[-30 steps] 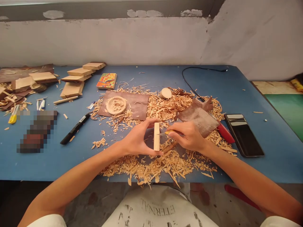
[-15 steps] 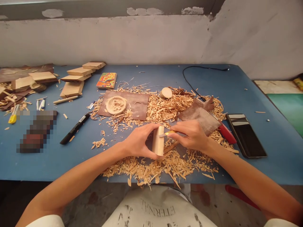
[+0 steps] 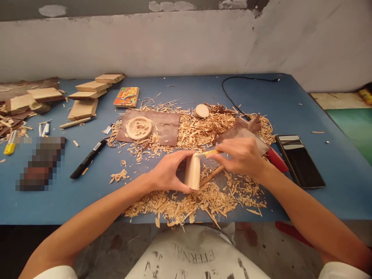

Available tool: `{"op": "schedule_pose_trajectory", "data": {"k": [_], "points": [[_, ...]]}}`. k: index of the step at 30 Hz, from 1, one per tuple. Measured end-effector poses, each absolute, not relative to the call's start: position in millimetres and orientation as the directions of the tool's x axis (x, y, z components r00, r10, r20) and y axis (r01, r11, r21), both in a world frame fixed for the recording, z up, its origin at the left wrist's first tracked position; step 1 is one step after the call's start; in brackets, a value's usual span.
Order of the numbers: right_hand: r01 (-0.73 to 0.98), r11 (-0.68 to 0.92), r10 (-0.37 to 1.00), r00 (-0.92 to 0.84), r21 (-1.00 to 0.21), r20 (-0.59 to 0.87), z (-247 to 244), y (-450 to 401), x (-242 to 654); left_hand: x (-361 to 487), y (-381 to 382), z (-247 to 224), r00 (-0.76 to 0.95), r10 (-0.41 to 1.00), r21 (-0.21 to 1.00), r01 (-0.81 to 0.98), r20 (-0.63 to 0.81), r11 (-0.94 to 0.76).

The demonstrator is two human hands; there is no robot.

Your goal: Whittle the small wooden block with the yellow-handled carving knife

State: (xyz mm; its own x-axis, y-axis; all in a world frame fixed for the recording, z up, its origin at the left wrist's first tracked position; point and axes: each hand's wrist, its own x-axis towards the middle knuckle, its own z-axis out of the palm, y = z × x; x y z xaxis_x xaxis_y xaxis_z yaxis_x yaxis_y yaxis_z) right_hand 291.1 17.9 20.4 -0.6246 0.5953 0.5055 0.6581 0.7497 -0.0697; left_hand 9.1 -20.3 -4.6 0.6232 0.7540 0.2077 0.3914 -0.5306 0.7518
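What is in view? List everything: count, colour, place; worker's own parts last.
Wood block: 1, pale, centre
Knife: 1, yellow, at wood block
Sheets: several, brown, scattered
Carved disc: 1, tan, on sheet
Shavings: many, tan, mostly centre
Round slice: 1, pale, on shavings
Loose blocks: several, tan, back left
Patterned block: 1, multicoloured, back left
Marker: 1, black, left
Tool: 1, yellow-ended, far left
Pixelated item: 1, dark, left
Phone: 1, black, right
Cable: 1, black, back right
Red item: 1, red, beside phone
Table: 1, blue, beneath
Surface: 1, green, far right
Wall: 1, pale, back
Garment: 1, pale, bottom
Left hand: 1, bare, gripping wood block
Right hand: 1, bare, holding knife
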Motion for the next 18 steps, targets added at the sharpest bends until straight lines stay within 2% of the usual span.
{"op": "schedule_pose_trajectory", "data": {"k": [2, 4, 6, 8, 12, 18], "points": [[0.741, 0.669, 0.631, -0.528, -0.054, 0.569, 19.3, 29.1, 301.7, 8.1, -20.8, -5.1, 0.657, 0.728, 0.745, 0.382, 0.197, -0.547], [0.777, 0.614, 0.660, -0.409, -0.139, 0.630, 20.7, 35.1, 307.9, 7.7, -21.2, -5.3, 0.674, 0.718, 0.746, 0.386, 0.174, -0.543], [0.735, 0.634, 0.683, -0.385, -0.241, 0.621, 23.4, 33.4, 306.5, 7.8, -21.6, -5.5, 0.667, 0.729, 0.754, 0.398, 0.153, -0.522], [0.638, 0.704, 0.674, -0.461, -0.312, 0.577, 25.0, 25.7, 298.7, 8.3, -21.9, -5.9, 0.658, 0.738, 0.768, 0.395, 0.146, -0.504], [0.417, 0.822, 0.569, -0.635, -0.387, 0.523, 19.8, 9.2, 279.6, 9.2, -22.5, -6.8, 0.650, 0.748, 0.796, 0.378, 0.136, -0.473], [0.347, 0.827, 0.545, -0.688, -0.443, 0.478, 9.3, 5.7, 271.8, 7.9, -21.4, -3.9, 0.672, 0.729, 0.764, 0.401, 0.130, -0.506]]}}
